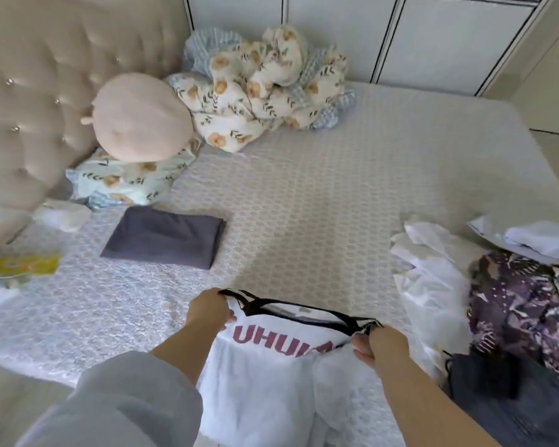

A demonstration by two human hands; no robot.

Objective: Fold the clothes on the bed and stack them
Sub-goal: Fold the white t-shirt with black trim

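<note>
Both the left hand [208, 309] and right hand [383, 345] pinched the black-trimmed shoulders of a soft white T-shirt [265, 375], well apart from the flat, rectangular folded grey garment [163, 237].

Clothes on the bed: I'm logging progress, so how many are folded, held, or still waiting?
Folded: 1, dark grey folded cloth
Held: 1, white black-collared T-shirt
Waiting, as far as the heap shows: 3, white garment, purple patterned garment, dark denim garment
Total: 5
</note>
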